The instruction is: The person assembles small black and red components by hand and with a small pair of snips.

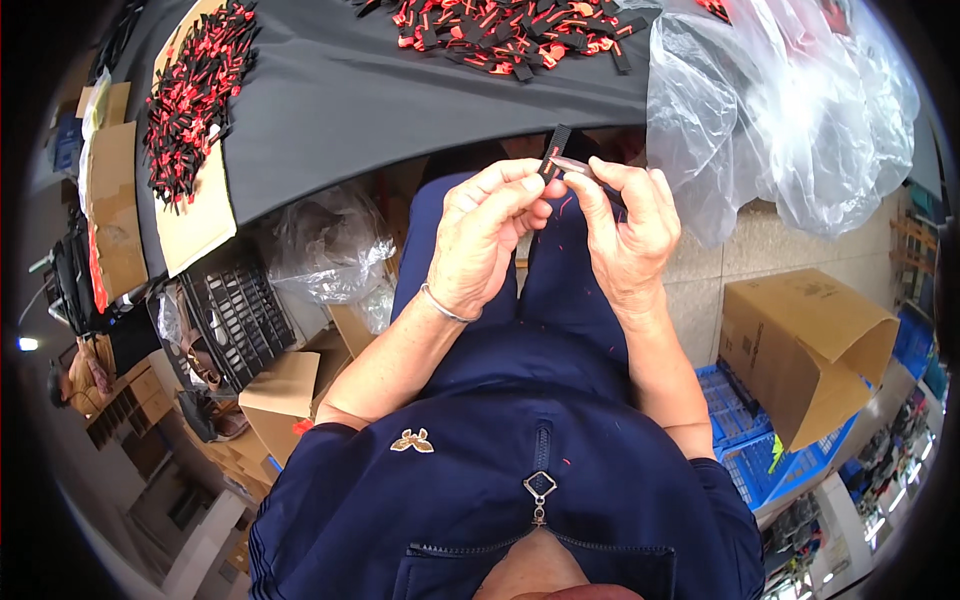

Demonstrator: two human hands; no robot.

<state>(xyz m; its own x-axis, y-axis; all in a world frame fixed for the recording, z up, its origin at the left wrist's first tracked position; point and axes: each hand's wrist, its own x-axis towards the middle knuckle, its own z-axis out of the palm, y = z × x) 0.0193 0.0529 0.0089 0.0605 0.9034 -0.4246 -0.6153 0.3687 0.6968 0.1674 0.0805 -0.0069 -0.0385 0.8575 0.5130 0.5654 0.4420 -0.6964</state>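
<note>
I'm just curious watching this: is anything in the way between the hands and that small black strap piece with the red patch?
Nothing visible. The left hand pinches the small black strap piece directly, and the right hand brings a thin metal tool against it.

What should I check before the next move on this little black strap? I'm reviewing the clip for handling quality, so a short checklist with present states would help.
1. Black strap pinched in the left hand: ok, fingertips grip its lower end.
2. Thin metal tool held in the right hand: ok, its tip meets the strap near the red mark.
3. Exact type of tool, blade or tweezers: cannot tell, too small.
4. Both hands free of the dark table: ok, they work above the lap.
5. Pile of black and red pieces lying on the table: ok.
6. Clear plastic bag apart from the hands: ok, beside the right hand, not touching.
</note>
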